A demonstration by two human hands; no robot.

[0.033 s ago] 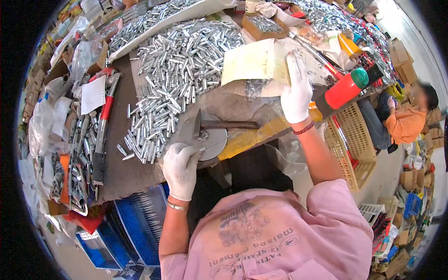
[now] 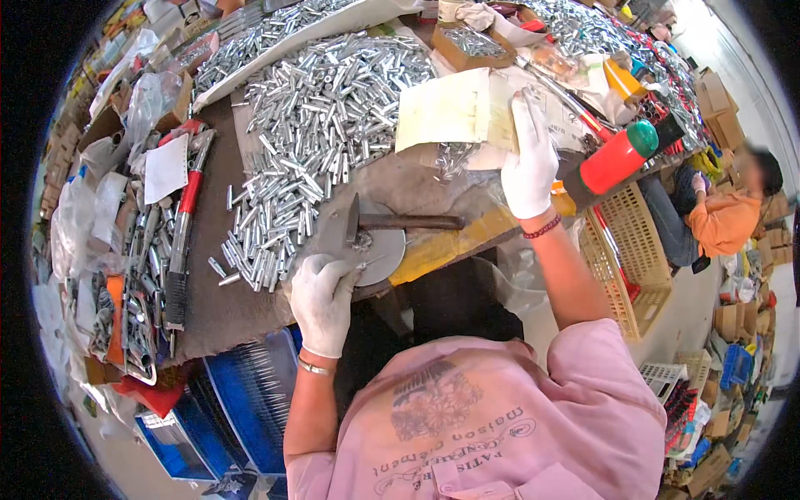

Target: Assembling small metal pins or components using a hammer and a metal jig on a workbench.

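My left hand, in a white glove, is closed at the near edge of the bench. A small thin metal piece shows at its fingertips, over a round grey plate. A hammer with a wooden handle lies across that plate, its head toward the left. My right hand, also gloved, is open with fingers stretched out, against the right side of a pale yellow paper sheet. Small thin metal parts lie partly under the sheet's near edge. Whether the right palm covers anything is hidden.
A big heap of silver metal sleeves covers the bench's middle. Tools and plastic bags crowd the left side. A red cylinder with a green end lies at right, above a cream plastic basket. Another person in orange sits beyond.
Some small metal parts have slid out from under the paper sheet toward me. Both my hands and the hammer stay in place.
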